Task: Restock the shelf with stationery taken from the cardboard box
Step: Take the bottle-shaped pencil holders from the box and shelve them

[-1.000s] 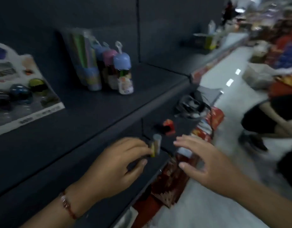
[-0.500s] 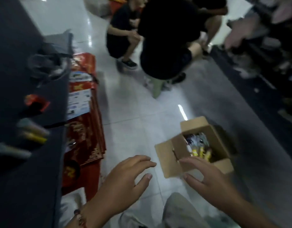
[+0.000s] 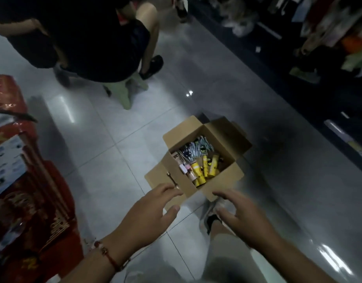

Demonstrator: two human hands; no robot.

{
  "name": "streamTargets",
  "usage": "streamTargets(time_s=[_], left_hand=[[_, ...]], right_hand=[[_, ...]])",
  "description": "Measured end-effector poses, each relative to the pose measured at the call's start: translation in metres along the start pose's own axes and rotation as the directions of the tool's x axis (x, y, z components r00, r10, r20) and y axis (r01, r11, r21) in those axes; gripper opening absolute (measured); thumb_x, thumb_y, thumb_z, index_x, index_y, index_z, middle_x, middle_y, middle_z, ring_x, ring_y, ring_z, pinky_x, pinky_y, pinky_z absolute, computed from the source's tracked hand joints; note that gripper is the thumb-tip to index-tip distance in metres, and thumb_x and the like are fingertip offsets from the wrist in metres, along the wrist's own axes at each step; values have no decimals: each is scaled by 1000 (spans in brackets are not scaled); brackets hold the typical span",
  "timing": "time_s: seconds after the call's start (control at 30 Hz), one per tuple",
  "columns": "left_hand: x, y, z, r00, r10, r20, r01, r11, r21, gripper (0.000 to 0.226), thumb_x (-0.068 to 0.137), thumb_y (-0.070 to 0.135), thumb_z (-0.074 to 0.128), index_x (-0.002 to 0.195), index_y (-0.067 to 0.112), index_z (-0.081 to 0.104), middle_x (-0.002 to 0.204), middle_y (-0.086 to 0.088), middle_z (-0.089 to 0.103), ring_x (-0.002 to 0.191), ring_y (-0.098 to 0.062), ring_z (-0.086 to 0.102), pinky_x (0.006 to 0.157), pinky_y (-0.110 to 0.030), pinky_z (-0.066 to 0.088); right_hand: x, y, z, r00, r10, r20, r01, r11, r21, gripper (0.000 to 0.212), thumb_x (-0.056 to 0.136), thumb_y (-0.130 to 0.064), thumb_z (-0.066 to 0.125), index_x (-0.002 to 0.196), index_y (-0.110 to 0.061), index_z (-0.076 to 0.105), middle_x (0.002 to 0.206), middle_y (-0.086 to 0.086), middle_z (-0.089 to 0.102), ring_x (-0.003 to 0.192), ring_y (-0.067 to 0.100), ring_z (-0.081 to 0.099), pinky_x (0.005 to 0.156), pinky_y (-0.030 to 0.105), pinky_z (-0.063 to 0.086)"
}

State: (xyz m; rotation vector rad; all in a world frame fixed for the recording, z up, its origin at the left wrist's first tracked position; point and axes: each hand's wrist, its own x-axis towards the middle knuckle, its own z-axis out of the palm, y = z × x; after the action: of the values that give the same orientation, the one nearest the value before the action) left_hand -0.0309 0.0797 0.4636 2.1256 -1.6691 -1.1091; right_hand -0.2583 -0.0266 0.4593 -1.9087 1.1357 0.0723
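An open cardboard box (image 3: 225,180) stands on the grey tiled floor, flaps spread. Inside lie several small stationery items (image 3: 204,166): yellow tubes, pink ones and a bundle of dark and white pens. My left hand (image 3: 149,213) hovers just short of the box's near left flap, fingers spread, holding nothing. My right hand (image 3: 245,217) reaches toward the box's near corner, fingers also extended and empty. The shelf being restocked is out of view.
Red packaged goods (image 3: 27,201) are stacked at the left edge. A person in dark clothes (image 3: 84,37) sits on a pale green stool (image 3: 127,90) beyond the box. Dark shelving with goods (image 3: 318,48) lines the right side. My knee and shoe (image 3: 212,217) are below the box.
My view has swung from the shelf down to the floor. My left hand let go of the small item on the shelf, and both hands moved closer to the box.
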Motion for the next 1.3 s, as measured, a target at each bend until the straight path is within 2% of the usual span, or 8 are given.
streamTargets(time_s=[0.3, 0.43, 0.6, 0.77, 0.93, 1.13, 1.23, 1.3], left_hand=[[161, -26, 71, 975, -180, 133, 186, 982, -36, 39, 99, 40, 48, 138, 41, 44, 139, 26, 40, 110, 5, 46, 89, -8, 35], [243, -96, 134, 964, -224, 144, 234, 970, -59, 39, 99, 37, 50, 138, 37, 47, 139, 20, 44, 119, 6, 42, 91, -4, 32], [349, -211, 234, 964, -216, 157, 208, 976, 64, 45, 91, 40, 42, 133, 29, 53, 129, 4, 53, 114, -17, 53, 95, -36, 46], [421, -320, 316, 986, -155, 59, 135, 956, 261, 39, 81, 30, 44, 111, 17, 64, 108, -9, 59, 96, -33, 55, 78, -43, 50], [430, -373, 358, 999, -27, 27, 12, 886, 464, 50, 88, 29, 53, 137, 18, 48, 128, -14, 54, 120, -39, 46, 90, -48, 45], [420, -378, 376, 997, -79, -14, 79, 947, 310, 64, 83, 24, 49, 146, 15, 39, 141, -13, 49, 139, -43, 29, 109, -55, 36], [421, -365, 372, 987, -104, -123, 112, 992, 58, 51, 83, 18, 52, 133, 11, 54, 129, -7, 58, 132, -33, 38, 117, -45, 25], [421, -346, 362, 959, -232, -164, 196, 958, -207, 45, 86, 22, 56, 130, 16, 56, 124, 1, 58, 127, -18, 46, 114, -25, 28]], right_hand=[[160, 126, -20, 982, 74, 176, -70, 997, -29, 36, 92, -26, 60, 127, -33, 59, 122, -16, 59, 113, 4, 55, 94, 24, 43], [239, 198, 47, 957, 157, 243, -159, 987, -11, 38, 93, -25, 57, 130, -31, 56, 125, -12, 58, 113, 5, 52, 95, 25, 44], [343, 293, 164, 925, 238, 297, -250, 968, 2, 40, 93, -25, 59, 132, -29, 55, 128, -3, 59, 114, 14, 56, 91, 29, 46], [432, 361, 284, 908, 308, 284, -345, 935, 88, 44, 92, -32, 61, 134, -24, 52, 126, 2, 60, 110, 24, 58, 87, 38, 49], [481, 399, 382, 891, 379, 252, -397, 918, 24, 24, 90, -38, 59, 104, -21, 51, 106, 4, 58, 96, 28, 58, 75, 38, 48], [489, 413, 408, 867, 470, 169, -463, 883, -76, 41, 85, -46, 63, 109, -14, 56, 109, 10, 58, 100, 33, 58, 77, 35, 46], [471, 397, 375, 817, 497, 294, -558, 808, 186, 29, 80, -45, 64, 94, -20, 64, 87, 3, 69, 83, 24, 66, 72, 37, 50], [451, 379, 348, 793, 493, 359, -601, 730, 326, 21, 83, -37, 68, 92, -19, 67, 81, 2, 72, 78, 19, 68, 75, 37, 52]])
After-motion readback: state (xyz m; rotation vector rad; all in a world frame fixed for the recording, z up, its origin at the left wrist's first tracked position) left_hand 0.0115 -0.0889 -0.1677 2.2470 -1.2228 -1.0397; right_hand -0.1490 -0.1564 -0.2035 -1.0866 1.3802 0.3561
